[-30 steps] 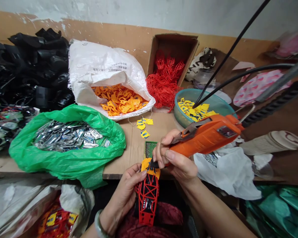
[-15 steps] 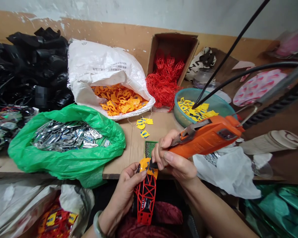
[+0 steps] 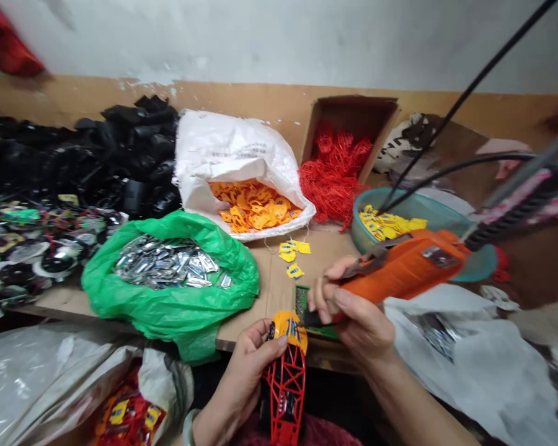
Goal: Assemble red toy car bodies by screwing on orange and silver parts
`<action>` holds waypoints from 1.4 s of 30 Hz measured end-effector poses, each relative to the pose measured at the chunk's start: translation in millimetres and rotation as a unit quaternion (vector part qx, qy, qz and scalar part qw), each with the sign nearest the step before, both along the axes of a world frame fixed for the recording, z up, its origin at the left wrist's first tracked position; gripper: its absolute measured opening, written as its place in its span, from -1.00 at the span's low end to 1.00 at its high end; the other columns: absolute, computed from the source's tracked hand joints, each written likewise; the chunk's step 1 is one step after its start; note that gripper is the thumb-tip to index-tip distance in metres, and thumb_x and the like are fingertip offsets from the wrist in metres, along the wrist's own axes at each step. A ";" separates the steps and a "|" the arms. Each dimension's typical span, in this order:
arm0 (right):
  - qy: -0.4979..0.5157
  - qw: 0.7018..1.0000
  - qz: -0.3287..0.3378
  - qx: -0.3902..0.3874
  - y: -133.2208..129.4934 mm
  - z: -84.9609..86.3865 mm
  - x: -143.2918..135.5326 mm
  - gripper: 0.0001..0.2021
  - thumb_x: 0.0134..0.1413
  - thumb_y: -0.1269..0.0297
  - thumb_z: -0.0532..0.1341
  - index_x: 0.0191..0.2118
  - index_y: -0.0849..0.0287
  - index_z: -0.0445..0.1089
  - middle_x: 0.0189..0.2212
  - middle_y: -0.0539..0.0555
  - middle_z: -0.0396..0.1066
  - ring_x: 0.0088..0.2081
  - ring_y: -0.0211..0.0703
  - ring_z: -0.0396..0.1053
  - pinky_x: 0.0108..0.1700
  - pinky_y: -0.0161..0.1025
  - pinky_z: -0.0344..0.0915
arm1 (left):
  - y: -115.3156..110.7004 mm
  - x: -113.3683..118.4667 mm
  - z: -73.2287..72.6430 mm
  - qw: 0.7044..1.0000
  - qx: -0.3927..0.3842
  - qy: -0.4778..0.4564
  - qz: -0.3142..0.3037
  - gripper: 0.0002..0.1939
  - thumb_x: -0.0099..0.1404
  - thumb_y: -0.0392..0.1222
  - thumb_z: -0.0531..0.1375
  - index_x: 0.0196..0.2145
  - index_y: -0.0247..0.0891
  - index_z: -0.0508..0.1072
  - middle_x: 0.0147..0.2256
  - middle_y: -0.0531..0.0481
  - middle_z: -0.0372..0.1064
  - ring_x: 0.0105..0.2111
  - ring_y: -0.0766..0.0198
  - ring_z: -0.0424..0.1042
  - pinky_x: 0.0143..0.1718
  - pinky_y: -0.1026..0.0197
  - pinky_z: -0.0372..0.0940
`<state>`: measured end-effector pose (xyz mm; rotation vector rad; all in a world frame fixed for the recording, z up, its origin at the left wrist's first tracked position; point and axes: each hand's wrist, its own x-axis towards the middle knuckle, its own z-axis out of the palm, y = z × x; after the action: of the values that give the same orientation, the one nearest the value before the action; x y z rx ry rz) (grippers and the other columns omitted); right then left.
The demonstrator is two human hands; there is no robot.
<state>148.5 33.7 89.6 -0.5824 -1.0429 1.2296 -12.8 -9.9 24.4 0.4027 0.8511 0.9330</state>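
Observation:
My left hand (image 3: 255,359) grips a toy car body (image 3: 286,387) with a red lattice frame, its thumb pressed on the orange front piece (image 3: 289,328). An orange electric screwdriver (image 3: 400,266) is in my right hand (image 3: 358,310), fingers wrapped round its front end. The dark tip points left and down, beside the orange piece; whether it touches is hard to tell. Just beyond the car lies a green tray (image 3: 302,298) of small metal bits, partly hidden by my right hand. Several yellow stickered pieces (image 3: 294,271) lie on the cardboard behind it.
A green bag (image 3: 167,322) of shiny silver parts lies left, below a white sack (image 3: 242,136) of orange pieces. A cardboard box (image 3: 385,124) spills red frames. Yellow pieces fill part of a teal basin (image 3: 363,232). Black cables (image 3: 483,68) hang at right.
The screwdriver's tip has drawn away from the car's orange front piece, towards the right. The view has shifted, so the bench things appear further right and lower.

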 end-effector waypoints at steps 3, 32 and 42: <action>-0.046 0.996 -0.081 0.000 18.6 3.5 10.3 -0.78 0.05 0.25 0.35 -0.17 0.09 0.39 -0.64 -0.16 0.25 -0.63 -0.27 0.28 -0.45 -0.25 0.32 | 5.2 -10.5 0.6 0.999 0.010 -0.037 0.024 -0.55 0.01 -0.15 0.50 -0.16 -0.33 0.54 -0.29 -0.14 0.59 -0.41 0.25 0.53 -0.27 0.22 0.42; -0.426 0.890 0.162 -0.013 66.4 -34.3 -118.9 -0.73 0.32 0.12 0.14 -0.13 0.12 0.54 -0.18 0.14 0.52 -0.09 0.02 0.44 0.03 -0.04 0.34 | -16.3 -92.5 -9.3 0.977 0.101 -0.003 0.187 -0.33 -0.01 -0.13 0.51 0.07 -0.24 0.50 -0.03 -0.25 0.55 0.01 -0.14 0.49 0.05 -0.01 0.33; -0.711 0.674 0.141 0.145 126.7 -68.9 -205.2 -0.78 0.18 0.39 0.20 -0.06 0.19 0.46 -0.03 0.25 0.41 -0.05 0.07 0.41 -0.02 -0.10 0.31 | -14.4 -121.9 -5.6 0.965 0.028 -0.088 0.246 -0.43 0.15 -0.21 0.41 0.13 -0.21 0.46 -0.05 -0.21 0.58 -0.02 -0.04 0.55 0.11 -0.01 0.34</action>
<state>-56.7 160.4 20.7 -1.1959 -2.6691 0.6245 -134.7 -24.4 18.8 0.1492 0.7744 1.4333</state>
